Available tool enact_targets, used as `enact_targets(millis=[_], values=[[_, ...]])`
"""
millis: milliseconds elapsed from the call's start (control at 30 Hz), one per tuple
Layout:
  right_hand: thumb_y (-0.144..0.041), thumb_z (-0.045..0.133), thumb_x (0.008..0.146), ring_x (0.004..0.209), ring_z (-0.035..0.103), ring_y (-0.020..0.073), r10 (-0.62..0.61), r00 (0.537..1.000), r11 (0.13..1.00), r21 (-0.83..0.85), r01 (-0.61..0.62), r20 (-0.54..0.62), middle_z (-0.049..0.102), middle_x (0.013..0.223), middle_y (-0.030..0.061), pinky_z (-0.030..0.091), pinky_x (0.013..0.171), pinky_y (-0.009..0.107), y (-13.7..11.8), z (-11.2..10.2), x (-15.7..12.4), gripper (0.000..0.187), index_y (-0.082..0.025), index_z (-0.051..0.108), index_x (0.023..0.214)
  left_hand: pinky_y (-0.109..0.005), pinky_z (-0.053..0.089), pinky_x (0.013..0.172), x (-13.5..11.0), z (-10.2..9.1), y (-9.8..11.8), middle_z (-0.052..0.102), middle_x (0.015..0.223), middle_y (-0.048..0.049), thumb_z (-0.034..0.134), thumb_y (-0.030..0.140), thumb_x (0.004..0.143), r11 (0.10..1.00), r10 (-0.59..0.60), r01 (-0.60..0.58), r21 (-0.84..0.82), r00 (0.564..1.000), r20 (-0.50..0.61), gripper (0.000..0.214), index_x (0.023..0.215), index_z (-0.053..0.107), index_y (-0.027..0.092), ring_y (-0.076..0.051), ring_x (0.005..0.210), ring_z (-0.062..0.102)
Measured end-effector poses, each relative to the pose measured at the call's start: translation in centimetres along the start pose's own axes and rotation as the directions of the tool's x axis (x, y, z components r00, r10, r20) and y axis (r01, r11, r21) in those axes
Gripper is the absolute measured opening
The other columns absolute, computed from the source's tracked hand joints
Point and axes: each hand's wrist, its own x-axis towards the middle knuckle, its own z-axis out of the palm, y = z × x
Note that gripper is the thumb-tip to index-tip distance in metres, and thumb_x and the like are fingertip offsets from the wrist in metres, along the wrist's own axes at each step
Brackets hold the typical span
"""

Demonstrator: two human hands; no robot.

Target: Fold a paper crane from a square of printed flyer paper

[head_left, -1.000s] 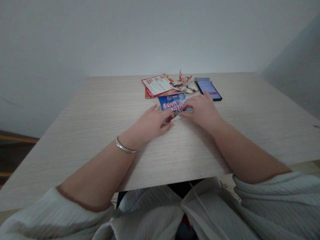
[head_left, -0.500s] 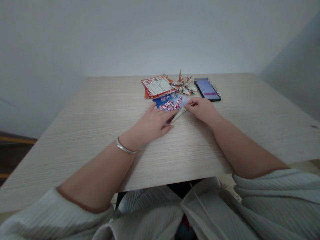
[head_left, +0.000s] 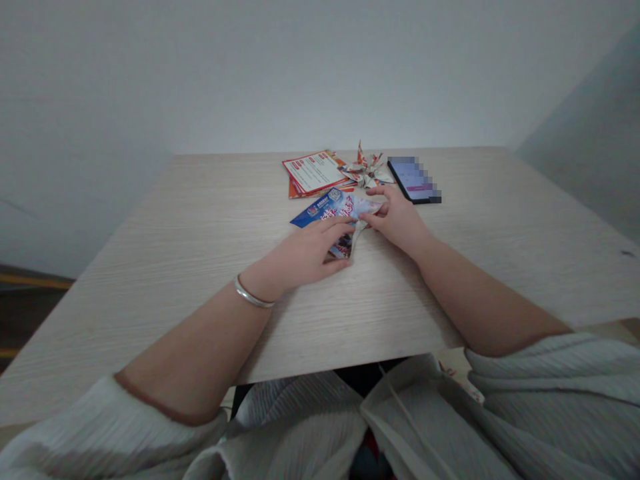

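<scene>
A blue printed leaflet [head_left: 330,205], partly folded, lies on the wooden table [head_left: 200,220] in front of me. My left hand [head_left: 305,252] presses flat on its near part, fingers stretched over the paper. My right hand [head_left: 397,217] pinches the leaflet's right corner and lifts it a little off the table. A silver bangle [head_left: 251,297] circles my left wrist.
Behind the leaflet lies a stack of red and white flyers [head_left: 315,172]. A folded paper crane [head_left: 367,169] stands next to them. A phone [head_left: 414,179] with a lit screen lies at the right. A plain wall rises behind the table.
My right hand moved up along the leaflet's edge and now lifts its right corner. The leaflet has turned and shifted left. My left hand stayed pressing on it.
</scene>
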Motion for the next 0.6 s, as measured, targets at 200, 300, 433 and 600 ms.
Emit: enact_targets(millis=[200,300,433,600], values=[[-0.035,0.070,0.085,0.072,0.073,0.0235,-0.040,0.999,0.996,0.077,0.038,0.027,0.075,0.081,0.0026,0.057,0.073,0.040,0.5,0.6,0.1,0.047,-0.021,0.059,0.129,-0.054,0.045,0.113,0.2,0.1,0.0,0.062,0.145,-0.0184,0.057,0.060,0.095,0.994,-0.098,0.097,-0.057,0.995,-0.008,0.073,0.150,0.046,0.014,-0.037,0.134,0.056],[-0.033,0.069,0.088,0.071,0.074,0.0230,-0.063,0.995,0.990,0.129,0.053,0.071,0.075,0.078,0.0010,0.059,0.071,0.039,0.2,0.6,-0.1,0.046,-0.024,0.059,0.131,-0.054,0.050,0.106,0.5,0.7,-0.3,0.071,0.131,-0.0179,0.064,0.055,0.091,0.976,-0.180,0.173,-0.133,0.983,-0.037,0.073,0.148,0.048,0.013,-0.037,0.126,0.062],[-0.025,0.064,0.089,0.072,0.075,0.0209,-0.081,0.987,0.978,0.203,0.051,0.142,0.076,0.080,0.0005,0.060,0.069,0.035,-0.8,0.4,-0.5,0.042,-0.024,0.060,0.131,-0.052,0.051,0.104,0.8,1.4,-0.7,0.074,0.126,-0.0162,0.067,0.033,0.087,0.944,-0.250,0.225,-0.243,0.965,-0.078,0.065,0.145,0.048,0.013,-0.033,0.118,0.067],[-0.025,0.061,0.090,0.078,0.076,0.0187,-0.127,0.970,0.937,0.346,0.048,0.208,0.079,0.097,0.0017,0.061,0.068,0.031,-1.6,0.3,-0.9,0.041,-0.027,0.063,0.131,-0.050,0.053,0.102,0.6,1.2,-0.5,0.072,0.129,-0.0130,0.063,0.018,0.079,0.937,-0.254,0.222,-0.269,0.963,-0.090,0.078,0.154,0.040,0.017,-0.027,0.105,0.071]])
